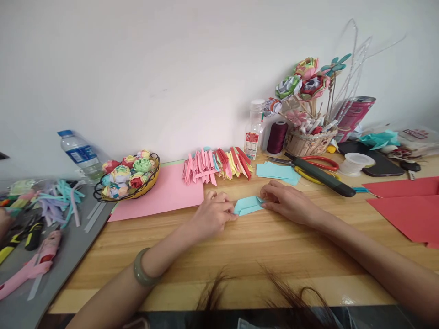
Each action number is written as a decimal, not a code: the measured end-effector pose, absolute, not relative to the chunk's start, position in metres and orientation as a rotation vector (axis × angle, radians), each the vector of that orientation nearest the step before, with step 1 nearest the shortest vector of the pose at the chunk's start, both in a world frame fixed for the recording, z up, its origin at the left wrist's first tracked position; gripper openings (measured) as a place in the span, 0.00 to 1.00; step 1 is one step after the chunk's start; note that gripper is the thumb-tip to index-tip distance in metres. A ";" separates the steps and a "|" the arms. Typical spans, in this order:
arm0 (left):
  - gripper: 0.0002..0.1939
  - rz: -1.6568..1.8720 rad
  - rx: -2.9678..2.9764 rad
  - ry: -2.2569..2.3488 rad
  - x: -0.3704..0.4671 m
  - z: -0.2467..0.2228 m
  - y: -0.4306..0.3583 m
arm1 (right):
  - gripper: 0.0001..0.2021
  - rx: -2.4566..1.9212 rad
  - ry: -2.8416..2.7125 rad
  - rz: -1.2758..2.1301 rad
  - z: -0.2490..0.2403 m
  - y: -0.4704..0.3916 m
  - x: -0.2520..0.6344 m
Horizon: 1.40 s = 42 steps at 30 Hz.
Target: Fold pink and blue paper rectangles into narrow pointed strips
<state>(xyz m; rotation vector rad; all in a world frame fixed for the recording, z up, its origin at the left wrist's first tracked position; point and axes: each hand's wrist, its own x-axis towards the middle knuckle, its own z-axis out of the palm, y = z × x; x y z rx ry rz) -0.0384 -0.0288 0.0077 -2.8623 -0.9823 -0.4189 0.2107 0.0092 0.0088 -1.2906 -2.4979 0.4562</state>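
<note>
A small folded strip of light blue paper (249,206) lies low over the wooden table between my hands. My left hand (215,214) pinches its left end, the fingers curled together. At the right end, my right hand (284,201) grips a raised, folded corner between thumb and fingers. Just behind my right hand is a stack of blue paper slips (277,172). Behind the strip stands a row of folded pink, red and yellow paper pieces (216,165).
Pink sheets (161,191) and a basket of paper flowers (151,185) are at the left. Cutters (322,174), a thread spool (277,138), a bottle (253,132) and red paper (408,212) stand or lie right. A glue gun (41,260) rests on the grey surface.
</note>
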 end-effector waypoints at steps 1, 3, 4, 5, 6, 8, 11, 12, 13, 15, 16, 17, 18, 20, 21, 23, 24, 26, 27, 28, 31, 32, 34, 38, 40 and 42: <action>0.12 -0.425 -2.870 -0.969 -0.040 0.008 -0.028 | 0.05 -1.263 -2.506 0.433 0.009 0.009 0.210; 0.12 -0.430 -2.869 -0.945 -0.041 0.008 -0.028 | 0.05 -1.151 -2.533 0.383 0.009 0.009 0.210; 0.12 -0.427 -2.858 -0.944 -0.041 0.009 -0.028 | 0.06 -1.071 -2.551 0.365 0.009 0.009 0.210; 0.13 -0.420 -2.839 -0.954 -0.041 0.009 -0.028 | 0.07 -0.987 -2.572 0.357 0.010 0.008 0.211; 0.13 -0.411 -2.814 -0.971 -0.040 0.009 -0.029 | 0.08 -0.913 -2.594 0.357 0.011 0.008 0.211; 0.12 -0.393 -2.756 -1.027 -0.039 0.010 -0.030 | 0.10 -0.834 -2.638 0.363 0.014 0.006 0.212; 0.12 -0.367 -2.690 -1.142 -0.036 0.011 -0.032 | 0.12 -0.839 -2.684 0.343 0.021 0.000 0.211; 0.12 -0.366 -2.671 -1.179 -0.036 0.011 -0.032 | 0.13 -0.841 -2.693 0.336 0.023 -0.003 0.210; 0.11 -0.377 -2.649 -1.207 -0.035 0.010 -0.033 | 0.14 -0.834 -2.702 0.337 0.025 -0.006 0.208; 0.11 -0.439 -2.593 -1.245 -0.032 0.009 -0.036 | 0.14 -0.805 -2.710 0.357 0.025 -0.013 0.203; 0.11 -0.482 -2.562 -1.258 -0.031 0.008 -0.038 | 0.14 -0.800 -2.702 0.376 0.023 -0.016 0.201; 0.12 -0.521 -2.540 -1.263 -0.029 0.008 -0.040 | 0.14 -0.812 -2.678 0.391 0.021 -0.018 0.198; 0.13 -0.552 -2.529 -1.262 -0.026 0.007 -0.043 | 0.13 -0.848 -2.638 0.406 0.019 -0.020 0.194; 0.13 -0.584 -2.562 -1.220 -0.021 0.007 -0.048 | 0.11 -0.967 -2.517 0.466 0.014 -0.023 0.188; 0.12 -0.588 -2.604 -1.186 -0.018 0.007 -0.050 | 0.10 -1.018 -2.446 0.549 0.013 -0.024 0.185; 0.12 -0.600 -2.686 -1.147 -0.014 0.007 -0.054 | 0.09 -1.038 -2.300 0.837 0.012 -0.025 0.180; 0.13 -0.605 -2.712 -1.143 -0.012 0.007 -0.054 | 0.08 -1.013 -2.231 1.003 0.012 -0.025 0.179; 0.13 -0.593 -2.747 -1.142 -0.011 0.008 -0.054 | 0.07 -0.982 -2.126 1.199 0.013 -0.023 0.178; 0.13 -0.581 -2.759 -1.137 -0.011 0.008 -0.053 | 0.07 -1.007 -2.104 1.183 0.013 -0.021 0.180; 0.12 -0.568 -2.769 -1.130 -0.012 0.008 -0.052 | 0.07 -1.047 -2.109 1.090 0.013 -0.018 0.182; 0.12 -0.556 -2.757 -1.106 -0.015 0.007 -0.049 | 0.09 -1.055 -2.231 0.612 0.007 -0.008 0.191; 0.12 -0.566 -2.739 -1.089 -0.016 0.007 -0.049 | 0.11 -1.020 -2.284 0.497 0.005 -0.004 0.193; 0.11 -0.598 -2.703 -1.034 -0.015 0.007 -0.050 | 0.13 -0.967 -2.370 0.387 0.002 0.000 0.197; 0.11 -0.652 -2.678 -0.949 -0.011 0.007 -0.054 | 0.12 -0.971 -2.461 0.429 0.006 -0.004 0.194; 0.11 -0.623 -2.689 -0.940 -0.010 0.006 -0.055 | 0.13 -0.994 -2.425 0.611 0.011 -0.011 0.190; 0.12 -0.568 -2.705 -0.959 -0.011 0.005 -0.055 | 0.15 -0.937 -2.320 0.977 0.017 -0.017 0.186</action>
